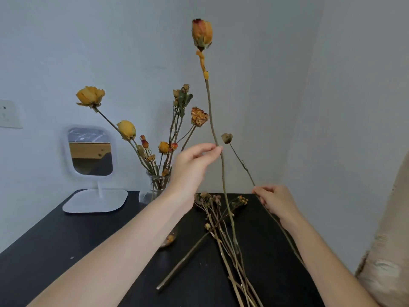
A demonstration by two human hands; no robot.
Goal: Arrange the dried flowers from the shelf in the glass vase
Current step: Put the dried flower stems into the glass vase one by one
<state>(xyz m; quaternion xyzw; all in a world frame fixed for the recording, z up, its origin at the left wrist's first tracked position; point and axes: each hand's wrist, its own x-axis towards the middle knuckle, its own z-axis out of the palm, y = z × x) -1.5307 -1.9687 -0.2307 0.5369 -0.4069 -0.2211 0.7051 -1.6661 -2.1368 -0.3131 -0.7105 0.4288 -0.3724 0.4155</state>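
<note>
Dried flowers (223, 229) lie loose on the black table (66, 251) nearest me, probably a pile waiting its turn. The right hand (276, 201) grips a small-budded stem (226, 138) low down. The left hand (194, 165) pinches the tall rose (201, 34) mid-stem and upright, likely for lowering into the part-filled glass vase (155, 185) behind.

mirror (89, 151) left of vase (158, 185)

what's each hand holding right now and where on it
The left hand pinches the tall orange rose midway along its stem; the right hand grips the small-budded stem partway down, well below the bud.
</note>
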